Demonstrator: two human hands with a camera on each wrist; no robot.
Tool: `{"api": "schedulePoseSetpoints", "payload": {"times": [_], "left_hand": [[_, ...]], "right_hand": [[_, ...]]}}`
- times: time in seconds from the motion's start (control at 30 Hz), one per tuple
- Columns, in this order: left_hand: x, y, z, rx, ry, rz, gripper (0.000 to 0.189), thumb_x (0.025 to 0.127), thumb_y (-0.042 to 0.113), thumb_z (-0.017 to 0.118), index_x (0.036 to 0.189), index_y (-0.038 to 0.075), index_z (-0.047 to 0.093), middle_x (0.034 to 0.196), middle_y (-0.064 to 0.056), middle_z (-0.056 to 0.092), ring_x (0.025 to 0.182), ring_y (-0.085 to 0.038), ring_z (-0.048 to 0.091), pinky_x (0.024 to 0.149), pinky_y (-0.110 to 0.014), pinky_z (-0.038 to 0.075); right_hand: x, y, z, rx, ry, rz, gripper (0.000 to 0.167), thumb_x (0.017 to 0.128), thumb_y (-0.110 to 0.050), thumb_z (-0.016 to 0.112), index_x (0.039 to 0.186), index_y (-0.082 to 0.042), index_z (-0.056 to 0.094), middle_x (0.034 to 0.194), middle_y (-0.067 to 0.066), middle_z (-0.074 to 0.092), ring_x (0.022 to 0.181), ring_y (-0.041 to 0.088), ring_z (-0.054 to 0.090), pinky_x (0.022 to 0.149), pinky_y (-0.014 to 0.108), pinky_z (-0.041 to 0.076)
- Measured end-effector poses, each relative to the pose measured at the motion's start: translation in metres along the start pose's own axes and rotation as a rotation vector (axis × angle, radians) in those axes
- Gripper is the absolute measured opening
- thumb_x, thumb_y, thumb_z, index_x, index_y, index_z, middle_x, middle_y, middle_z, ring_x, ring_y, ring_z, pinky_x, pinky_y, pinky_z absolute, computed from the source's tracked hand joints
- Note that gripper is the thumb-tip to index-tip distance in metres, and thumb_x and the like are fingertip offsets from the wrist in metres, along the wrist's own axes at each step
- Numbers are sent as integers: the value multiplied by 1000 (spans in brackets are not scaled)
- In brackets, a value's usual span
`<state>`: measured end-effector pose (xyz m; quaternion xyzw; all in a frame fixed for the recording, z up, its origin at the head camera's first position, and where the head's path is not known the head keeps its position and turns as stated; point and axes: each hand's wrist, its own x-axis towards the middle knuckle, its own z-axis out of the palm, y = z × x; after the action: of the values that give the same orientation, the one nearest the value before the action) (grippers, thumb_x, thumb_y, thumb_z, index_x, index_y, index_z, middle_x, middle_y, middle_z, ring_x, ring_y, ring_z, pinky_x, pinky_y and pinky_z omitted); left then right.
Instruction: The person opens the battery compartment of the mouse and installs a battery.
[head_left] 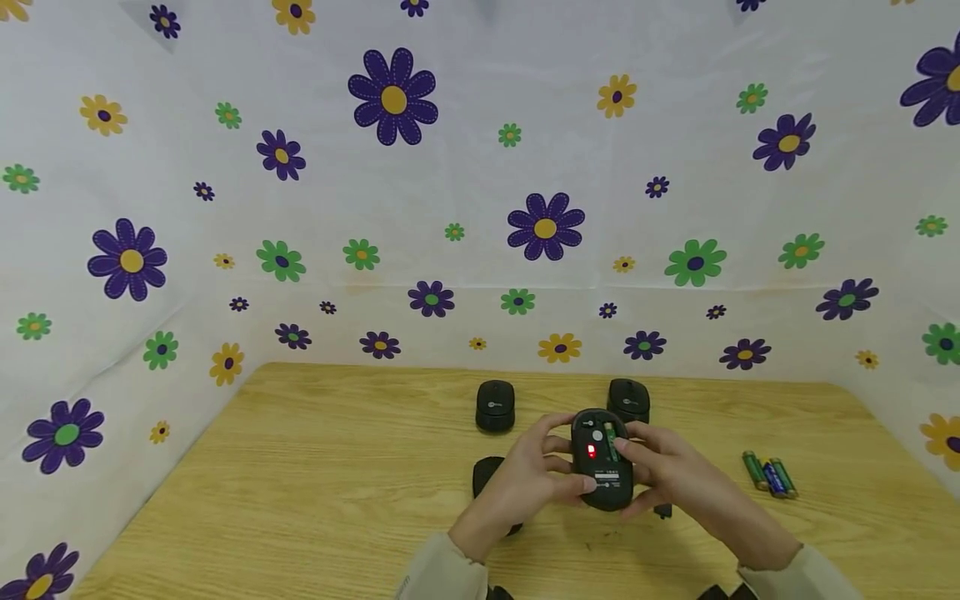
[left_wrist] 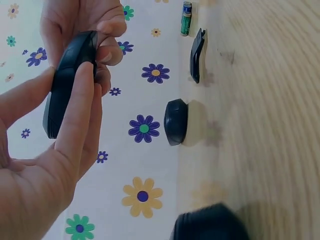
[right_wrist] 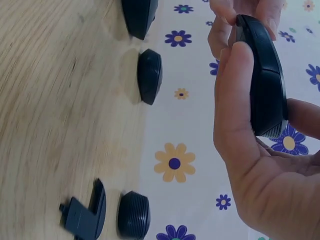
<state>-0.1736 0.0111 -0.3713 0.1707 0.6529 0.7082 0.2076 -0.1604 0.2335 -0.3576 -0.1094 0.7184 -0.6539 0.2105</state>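
Both hands hold a black computer mouse (head_left: 602,467) above the table, its underside turned up in the head view. A red light glows on that underside, and the battery slot is uncovered. A green battery (head_left: 611,433) lies in the slot. My left hand (head_left: 525,479) grips the mouse's left side, thumb across its lower end. My right hand (head_left: 678,471) grips the other side, with the thumb at the battery. Both wrist views show the mouse (left_wrist: 70,75) edge-on between the fingers, its slot hidden there.
A black battery cover (right_wrist: 82,217) lies on the wooden table (head_left: 337,467), partly behind the right hand. Other black mice stand at the back left (head_left: 495,408), the back right (head_left: 628,398) and beside the left hand (head_left: 486,473). Several green and blue batteries (head_left: 772,477) lie at the right.
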Motion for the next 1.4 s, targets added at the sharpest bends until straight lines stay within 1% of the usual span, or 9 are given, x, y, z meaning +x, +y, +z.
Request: {"api": "schedulePoseSetpoints", "payload": {"times": [0.17,0.37,0.47,0.6,0.77,0.9,1.1,1.3,1.4], "left_hand": [[9,-6,3,-3,12,-21,69,85,-10,72,148,7,46,114,-10,64,92,-20,68,75,-39,63],[17,-15,9,-24,46,-63,66,84,-11,72,145,4,51,112,-11,62,93,-22,69,76,-44,63],[19,-18,12,-22,47,-93,67,85,-13,71,146,3,49,112,-12,61,91,-24,70,75,-43,63],[23,-21,16,-18,41,-128,68,85,-13,70,147,2,48,113,-13,59,88,-24,71,74,-39,63],[27,-26,20,-23,52,-157,68,83,-16,69,146,0,48,111,-14,59,85,-26,71,73,-40,64],[29,-30,22,-14,53,-190,67,85,-17,68,146,-2,47,109,-14,59,86,-29,71,75,-41,63],[30,-33,25,-12,50,-225,63,85,-18,67,144,-5,46,107,-14,61,93,-30,70,79,-44,62],[33,-35,29,-9,54,-277,59,87,-15,68,142,-4,49,108,-12,62,99,-27,68,82,-44,62],[34,-36,32,-11,37,-281,59,88,-13,68,143,-5,48,109,-12,62,102,-26,67,84,-43,61]], "right_hand": [[-1,5,-11,-61,3,19,59,110,-19,42,146,24,21,117,20,64,99,32,69,73,46,63],[-2,11,-20,-93,18,48,56,109,-12,43,144,26,23,108,15,65,88,27,68,72,42,63],[-1,15,-23,-104,14,52,56,108,-11,44,144,26,22,104,15,66,83,25,67,70,39,63],[0,20,-28,-111,0,63,57,108,-10,43,145,27,20,100,14,66,80,24,66,69,37,63],[1,26,-33,-113,-8,86,55,107,-9,44,144,27,23,100,14,66,81,24,66,69,38,63],[3,31,-36,-113,-23,104,49,106,-7,45,139,27,30,101,16,64,79,23,66,68,37,63],[4,36,-39,-121,-33,145,41,105,-5,45,133,24,37,97,17,64,74,22,66,66,37,64],[2,37,-42,-149,-7,194,41,105,-5,46,133,24,37,100,18,63,73,22,66,67,37,64],[0,38,-45,-164,4,208,41,104,-5,47,132,24,37,99,17,63,73,21,65,67,36,63]]}}
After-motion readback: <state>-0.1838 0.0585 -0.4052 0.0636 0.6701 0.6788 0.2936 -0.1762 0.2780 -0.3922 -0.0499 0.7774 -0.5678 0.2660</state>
